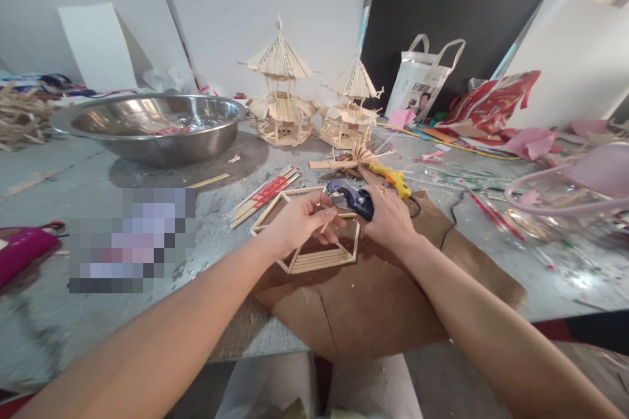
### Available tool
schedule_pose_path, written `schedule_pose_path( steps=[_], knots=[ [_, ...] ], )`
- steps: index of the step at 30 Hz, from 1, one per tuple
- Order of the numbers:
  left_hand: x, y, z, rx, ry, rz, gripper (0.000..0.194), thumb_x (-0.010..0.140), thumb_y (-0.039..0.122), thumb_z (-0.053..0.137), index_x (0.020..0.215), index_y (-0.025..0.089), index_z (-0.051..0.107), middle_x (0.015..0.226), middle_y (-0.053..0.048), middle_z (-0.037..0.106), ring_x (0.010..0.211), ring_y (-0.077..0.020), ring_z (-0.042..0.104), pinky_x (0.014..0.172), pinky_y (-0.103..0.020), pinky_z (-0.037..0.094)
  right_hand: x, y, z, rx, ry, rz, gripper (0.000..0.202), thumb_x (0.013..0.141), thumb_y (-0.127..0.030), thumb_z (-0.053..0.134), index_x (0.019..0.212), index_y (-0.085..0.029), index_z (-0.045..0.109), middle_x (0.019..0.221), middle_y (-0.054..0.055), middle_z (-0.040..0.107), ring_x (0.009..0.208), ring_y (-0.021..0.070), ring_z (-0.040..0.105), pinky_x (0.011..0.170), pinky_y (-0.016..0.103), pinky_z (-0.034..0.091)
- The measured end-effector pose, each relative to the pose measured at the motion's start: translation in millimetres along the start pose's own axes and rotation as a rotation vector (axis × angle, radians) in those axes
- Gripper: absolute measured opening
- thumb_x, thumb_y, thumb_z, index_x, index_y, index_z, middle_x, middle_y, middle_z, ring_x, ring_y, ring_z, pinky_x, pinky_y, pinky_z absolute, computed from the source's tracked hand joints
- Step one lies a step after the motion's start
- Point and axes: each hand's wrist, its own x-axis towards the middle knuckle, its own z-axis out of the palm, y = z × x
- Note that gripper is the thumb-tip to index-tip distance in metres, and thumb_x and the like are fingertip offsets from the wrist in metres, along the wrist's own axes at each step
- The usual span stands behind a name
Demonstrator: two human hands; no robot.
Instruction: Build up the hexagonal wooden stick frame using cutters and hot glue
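My right hand grips a blue-handled hand cutter, whose metal jaws point left toward my other hand. The fingers of my left hand are pinched round a short thin wooden stick, close to the cutter's jaws; part of the stick is hidden by the fingers. Beneath both hands, a flat many-sided frame of wooden sticks lies on brown paper. Several sticks fill its near side in a row, and my left hand covers part of it.
Two stick-built pagodas stand at the back. A steel basin is at left, with paper-sleeved chopsticks nearer. A yellow glue gun lies beyond my right hand. Plastic wrappers and a pink-rimmed container clutter the right.
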Motion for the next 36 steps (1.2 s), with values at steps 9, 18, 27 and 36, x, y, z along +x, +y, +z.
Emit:
schedule_pose_path(
  steps=[9,18,27,36],
  knots=[
    [-0.1,0.2,-0.5,0.031,-0.018,0.023,0.023,0.071,0.03,0.056,0.084,0.014,0.047,0.073,-0.003,0.062,0.049,-0.0113,0.059,0.047,-0.023,0.047,-0.5,-1.9,-2.8,0.01,-0.05,0.027,0.039,0.063,-0.03,0.05,0.099,-0.015,0.047,0.091,0.01,0.059,0.084,0.0238,0.053,0.07,0.032,0.038],
    [0.1,-0.9,-1.3,0.039,-0.03,0.036,0.022,0.071,0.031,0.056,0.083,0.014,0.047,0.071,-0.002,0.062,0.049,-0.0101,0.058,0.047,-0.022,0.048,0.4,-0.9,-2.5,-0.002,-0.05,0.021,0.039,0.063,-0.03,0.051,0.099,-0.016,0.047,0.093,0.01,0.058,0.085,0.0234,0.053,0.071,0.031,0.038],
    [0.5,-2.7,-2.7,0.052,-0.029,0.055,0.022,0.072,0.033,0.054,0.082,0.015,0.047,0.07,-0.002,0.061,0.044,-0.0088,0.056,0.042,-0.02,0.045,-0.5,-3.0,-6.5,-0.032,-0.061,0.04,0.033,0.064,-0.031,0.049,0.093,-0.016,0.048,0.085,0.009,0.059,0.079,0.0232,0.054,0.065,0.03,0.038],
    [0.7,-2.7,-2.3,0.032,-0.05,0.065,0.024,0.071,0.034,0.055,0.082,0.014,0.047,0.067,-0.001,0.06,0.043,-0.0091,0.055,0.041,-0.021,0.045,-1.5,-4.9,-9.7,-0.082,-0.092,0.078,0.029,0.065,-0.033,0.047,0.09,-0.018,0.048,0.081,0.007,0.06,0.075,0.0221,0.056,0.061,0.029,0.037]
  ],
)
